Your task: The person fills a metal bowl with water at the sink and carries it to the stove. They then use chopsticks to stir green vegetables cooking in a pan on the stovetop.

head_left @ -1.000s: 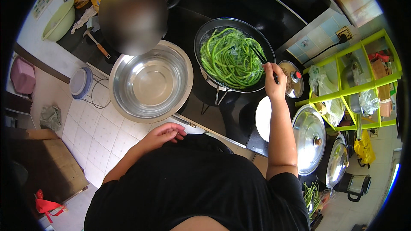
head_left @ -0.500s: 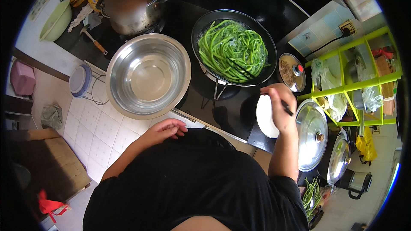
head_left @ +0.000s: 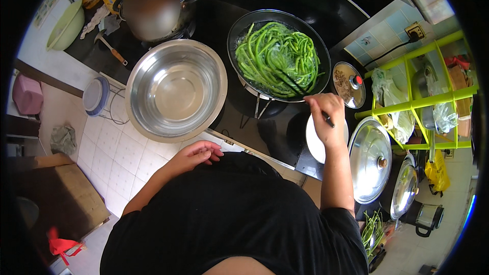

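Note:
Long green beans (head_left: 277, 56) lie coiled in bubbling liquid in a dark round pan (head_left: 238, 74) on the stove. My right hand (head_left: 326, 114) is closed around black chopsticks (head_left: 291, 81); their tips reach into the beans at the pan's near right side, and their back end sticks out below my fist. Beneath that hand is a white round dish (head_left: 315, 140), partly hidden. My left hand (head_left: 201, 154) rests in front of my body, fingers loosely bent and holding nothing, just below a large steel basin (head_left: 137, 117) that shows nothing but its shiny inside.
A tall steel pot (head_left: 153, 30), partly blurred, stands at the back left beside a wooden-handled utensil (head_left: 109, 46). On the right are a glass-lidded bowl (head_left: 342, 84) of brown food, a large lid (head_left: 367, 173) and a green rack (head_left: 407, 107). More raw beans (head_left: 372, 231) lie lower right.
My right hand has shifted slightly left and up, and the chopsticks have moved with it among the beans. The beans have been stirred a little. My left hand stays in place.

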The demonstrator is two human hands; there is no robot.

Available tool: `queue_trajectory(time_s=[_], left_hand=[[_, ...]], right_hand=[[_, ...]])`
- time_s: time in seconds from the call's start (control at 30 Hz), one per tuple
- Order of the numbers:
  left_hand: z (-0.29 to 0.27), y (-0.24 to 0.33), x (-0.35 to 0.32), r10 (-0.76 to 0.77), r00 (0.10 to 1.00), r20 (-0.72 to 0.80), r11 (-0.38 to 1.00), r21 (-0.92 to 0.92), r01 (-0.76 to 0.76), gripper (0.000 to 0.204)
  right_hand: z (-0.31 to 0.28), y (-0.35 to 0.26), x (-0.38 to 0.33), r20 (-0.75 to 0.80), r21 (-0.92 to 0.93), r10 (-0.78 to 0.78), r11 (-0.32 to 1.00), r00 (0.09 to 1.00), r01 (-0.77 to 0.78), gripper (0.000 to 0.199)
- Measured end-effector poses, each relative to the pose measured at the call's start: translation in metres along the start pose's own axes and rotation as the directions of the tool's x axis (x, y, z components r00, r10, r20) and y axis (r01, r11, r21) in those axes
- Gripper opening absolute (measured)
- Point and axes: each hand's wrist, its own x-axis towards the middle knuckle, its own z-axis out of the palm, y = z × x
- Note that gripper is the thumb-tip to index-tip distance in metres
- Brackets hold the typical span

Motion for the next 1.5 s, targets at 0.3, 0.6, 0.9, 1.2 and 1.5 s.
queue_trajectory(time_s=[0.3, 0.6, 0.9, 1.2, 1.5], left_hand=[[-0.004, -0.001, -0.005, 0.008, 0.999, -0.034, 1.000, -0.007, -0.008, 0.031], [-0.003, 0.004, 0.002, 0.018, 1.000, -0.007, 1.000, 0.013, -0.018, 0.031], [-0.006, -0.003, -0.002, 0.020, 0.999, -0.025, 0.999, -0.027, -0.020, 0.031], [-0.005, 0.000, -0.003, 0.013, 1.000, -0.016, 1.000, -0.017, -0.013, 0.032], [-0.005, 0.001, 0.001, 0.004, 1.000, -0.007, 1.000, -0.013, -0.004, 0.032]], right_hand=[[-0.012, -0.022, -0.002, -0.107, 0.077, 0.151, 0.987, 0.983, -0.144, 0.008], [0.020, -0.015, 0.006, -0.002, 0.082, 0.054, 0.995, 0.999, -0.054, 0.005], [0.013, -0.013, 0.009, -0.053, 0.227, 0.247, 0.947, 0.968, -0.229, 0.010], [0.043, -0.004, 0.010, -0.103, 0.392, 0.301, 0.888, 0.948, -0.239, 0.012], [0.032, 0.003, 0.002, -0.061, 0.129, 0.188, 0.975, 0.980, -0.179, 0.009]])
